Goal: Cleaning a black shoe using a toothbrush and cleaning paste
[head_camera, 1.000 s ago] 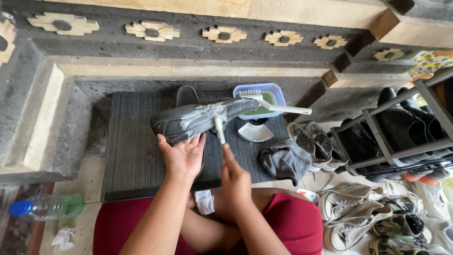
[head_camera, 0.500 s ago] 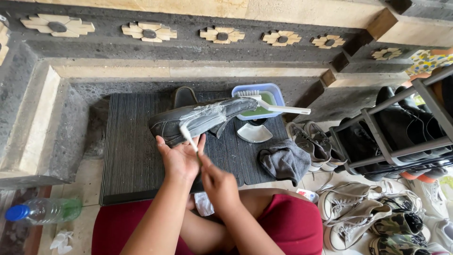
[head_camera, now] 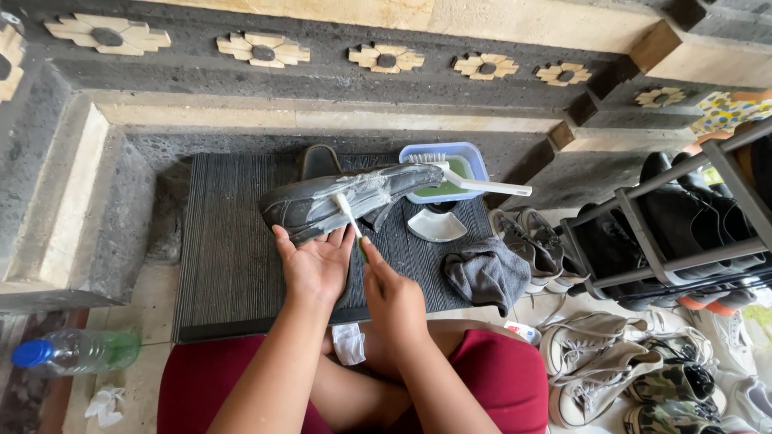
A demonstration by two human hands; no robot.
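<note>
While the left hand (head_camera: 315, 265) cups the shoe (head_camera: 346, 201) — the right hand (head_camera: 390, 293) pinches a toothbrush (head_camera: 347, 213).

Clear bottle (head_camera: 76, 352) — blue cap, bottom-left.

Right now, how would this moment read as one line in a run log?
left hand: holds soapy black shoe | right hand: toothbrush on shoe | nearby: blue tub, grey cloth, ribbed mat

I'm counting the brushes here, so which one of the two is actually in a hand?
The small white toothbrush, gripped by the right hand against the soapy dark shoe. The larger white brush just rests across the blue tub, untouched.
</note>
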